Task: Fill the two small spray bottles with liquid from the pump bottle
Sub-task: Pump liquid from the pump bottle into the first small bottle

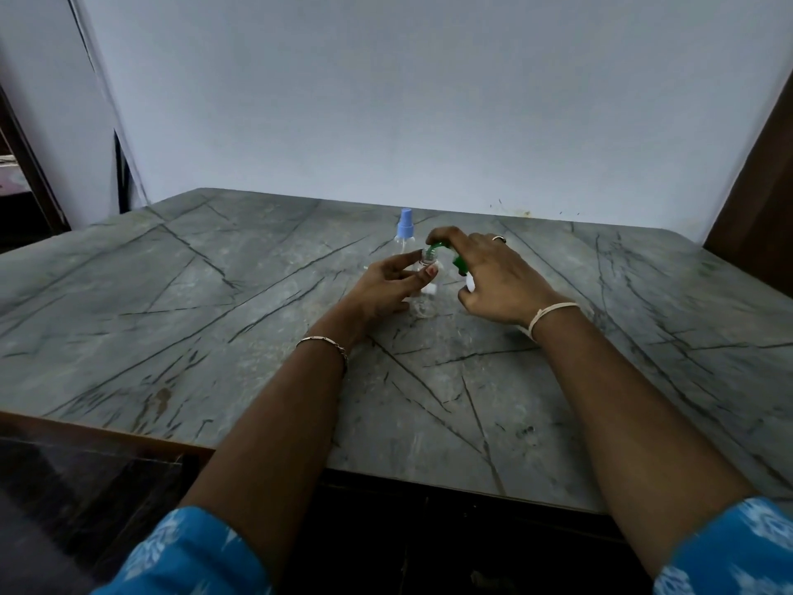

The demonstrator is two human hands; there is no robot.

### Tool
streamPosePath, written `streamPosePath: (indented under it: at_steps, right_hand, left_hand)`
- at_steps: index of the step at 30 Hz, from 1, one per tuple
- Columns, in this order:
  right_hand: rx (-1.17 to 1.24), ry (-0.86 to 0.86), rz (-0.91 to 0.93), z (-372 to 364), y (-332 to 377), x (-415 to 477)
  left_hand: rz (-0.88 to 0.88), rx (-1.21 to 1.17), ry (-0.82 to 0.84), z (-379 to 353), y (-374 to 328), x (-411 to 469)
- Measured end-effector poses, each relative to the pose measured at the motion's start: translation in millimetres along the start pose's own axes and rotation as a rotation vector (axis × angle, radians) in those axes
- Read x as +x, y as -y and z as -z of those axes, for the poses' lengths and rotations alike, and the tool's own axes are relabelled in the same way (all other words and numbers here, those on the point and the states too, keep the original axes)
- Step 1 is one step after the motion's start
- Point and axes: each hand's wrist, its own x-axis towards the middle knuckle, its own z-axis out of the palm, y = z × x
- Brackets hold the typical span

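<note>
blue patterned sleeves (189, 551) sit closest, with both forearms reaching over the near edge of the desk (171, 294) towards the middle of its far half. the left hand (386, 285) grasps a clear spray bottle (425, 304) with its top off. thumb and fingers are wrapped round the body, and the base is on the desk. the right hand (493, 272) is clamped over the pump bottle (470, 285) just beside it. its fingers lie on the green pump head (459, 264), whose spout reaches to the open neck. nearer the far edge, a second spray bottle (405, 234) stands upright with its blue cap on, touched by neither hand.

by my reading, the first fill is in hand. the open bottle looks mostly clear, but its level is too faint to judge. the capped bottle looks not yet begun, so the task seems under halfway, with that fill and the recapping left.

counted:
- two spray bottles
- one pump bottle
- two hands
- one bracelet (326, 342) on the left wrist
- one band (547, 313) on the right wrist
- one ring (499, 238)

i cannot pick out the loose spray top.
</note>
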Motion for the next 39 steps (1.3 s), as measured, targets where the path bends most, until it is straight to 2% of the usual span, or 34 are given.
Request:
streamPosePath:
  at_steps: [11, 39]
  right_hand:
    - [-0.084, -0.045, 0.005, -2.5, 0.6, -1.5]
    - [-0.074, -0.109, -0.013, -3.2, 5.9, 0.4]
  left_hand:
    - [0.016, -0.01, 0.02, 1.0, 1.2, -0.2]
    - [0.006, -0.046, 0.046, 6.0, 6.2, 4.8]
